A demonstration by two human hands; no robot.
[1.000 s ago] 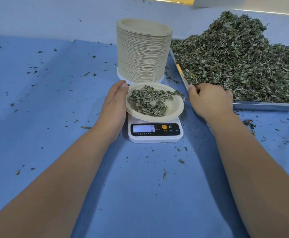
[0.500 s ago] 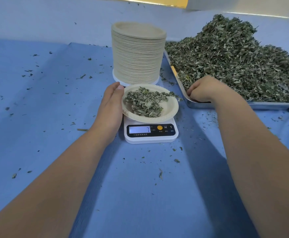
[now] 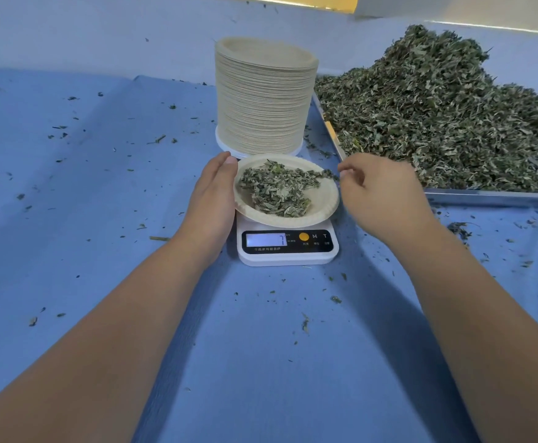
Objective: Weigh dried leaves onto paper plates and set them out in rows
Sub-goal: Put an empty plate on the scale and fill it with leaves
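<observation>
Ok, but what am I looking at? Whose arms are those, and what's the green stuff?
No machine: a person's arms, filmed by a camera worn on their head, looking down. On the blue cloth stands a scale showing 7, with a paper plate of dried leaves on it. Behind it is a stack of empty plates, and to the right a metal tray under a heap of leaves. The left hand, fingers straight, rests against the plate's rim. The right hand curls its fingers beside the plate; whether it pinches leaves, I cannot tell.
</observation>
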